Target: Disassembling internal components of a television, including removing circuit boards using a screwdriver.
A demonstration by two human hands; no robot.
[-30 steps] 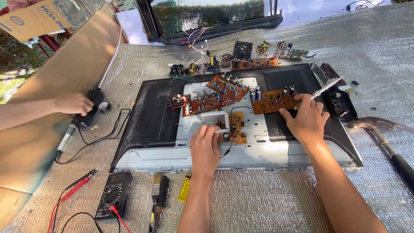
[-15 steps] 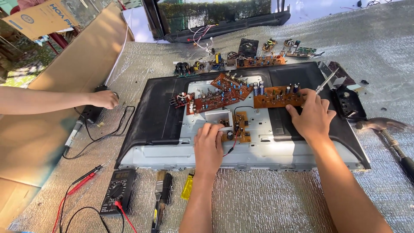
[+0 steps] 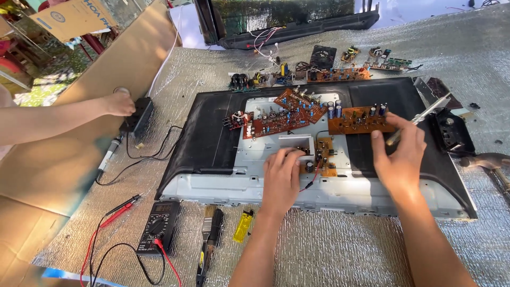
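Left hand presses fingers on the small circuit board (grasping nothing). Right hand is clenched around a screwdriver.

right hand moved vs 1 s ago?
Yes. The right hand has lifted off the brown circuit board toward the person, now holding a thin metal tool.

Our left hand presses on the small board at the middle of the panel. Our right hand grips a screwdriver over the panel's right side, just below the orange board. Left of the panel, another person's hand rests on a black adapter. A multimeter, brush and lighter lie below the panel.
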